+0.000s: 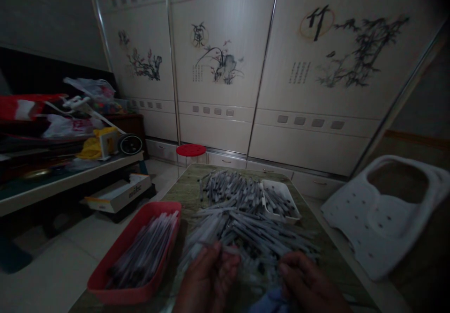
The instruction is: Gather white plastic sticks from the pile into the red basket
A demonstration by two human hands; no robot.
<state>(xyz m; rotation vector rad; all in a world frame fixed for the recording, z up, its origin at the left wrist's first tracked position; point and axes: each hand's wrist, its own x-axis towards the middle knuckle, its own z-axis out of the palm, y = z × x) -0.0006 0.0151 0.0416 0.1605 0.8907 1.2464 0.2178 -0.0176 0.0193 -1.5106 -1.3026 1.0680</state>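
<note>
A wood-grain table (pixel 325 242) carries a heap of pens (pixel 242 210), a red basket (pixel 94 282) at eight o'clock and a white tray (pixel 293 199) toward one.

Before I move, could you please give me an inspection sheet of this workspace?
Surface: green-brown table, wood-like grain.
Job's things: slim grey tubes heaped loose; more in the red tray and white tray.
Clutter: blue item by the hands, blurred; bags on the side bench.
Grippers: left hand pinches a slim piece; right hand curled, contents unclear.
Cables: nothing seen for certain.
Surroundings: red stool, patterned doors, dim light.
</note>
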